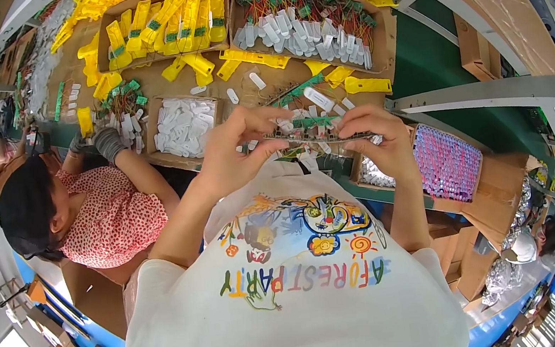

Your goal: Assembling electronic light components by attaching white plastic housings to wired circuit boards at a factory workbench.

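My left hand [239,145] pinches one end of a thin, dark strip of small circuit boards [316,142]. The other end lies between the thumb and fingers of my right hand [381,135]. Held level in front of my chest, the strip shows small parts along its edge. Just beyond it are green circuit boards [313,122] and a white plastic housing [319,99]. Further off, a cardboard tray [247,56] carries translucent white housings with green boards and red wires. My fingers partly cover both ends of the strip.
Yellow pieces fill a box [104,59] at the back left. White plastic covers lie in a box [151,131] left of my hands. At right, a carton holds pink-purple wrapped cells [444,163] beneath a metal frame bar [488,93]. A gloved co-worker [111,213] works at left.
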The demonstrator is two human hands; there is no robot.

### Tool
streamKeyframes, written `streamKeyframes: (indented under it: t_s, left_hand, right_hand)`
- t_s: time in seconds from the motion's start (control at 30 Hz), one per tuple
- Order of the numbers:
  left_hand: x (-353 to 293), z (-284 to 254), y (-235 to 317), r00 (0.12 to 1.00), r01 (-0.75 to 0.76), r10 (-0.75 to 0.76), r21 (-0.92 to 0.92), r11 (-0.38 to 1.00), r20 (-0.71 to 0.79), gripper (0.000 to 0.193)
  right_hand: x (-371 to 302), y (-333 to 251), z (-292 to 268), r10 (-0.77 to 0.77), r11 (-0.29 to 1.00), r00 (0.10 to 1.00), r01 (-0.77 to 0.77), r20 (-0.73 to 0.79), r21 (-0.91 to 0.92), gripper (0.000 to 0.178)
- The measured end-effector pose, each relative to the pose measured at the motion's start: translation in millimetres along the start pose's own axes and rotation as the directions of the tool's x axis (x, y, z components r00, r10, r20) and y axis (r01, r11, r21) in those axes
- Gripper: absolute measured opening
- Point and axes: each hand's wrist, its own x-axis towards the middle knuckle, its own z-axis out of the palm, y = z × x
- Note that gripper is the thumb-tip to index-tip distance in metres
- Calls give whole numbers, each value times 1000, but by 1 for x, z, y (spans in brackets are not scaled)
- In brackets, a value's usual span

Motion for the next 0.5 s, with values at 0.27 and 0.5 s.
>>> streamKeyframes:
  t_s: [0.27, 0.5]
  left_hand:
    - [15, -18, 5, 931, 19, -124, 294, 956, 344, 39]
    - [22, 11, 13, 942, 106, -206, 346, 932, 267, 35]
  right_hand:
    - [-3, 8, 7, 266, 964, 948, -256, -178, 75, 36]
    - [-4, 10, 10, 165, 958, 956, -98, -240, 268, 39]
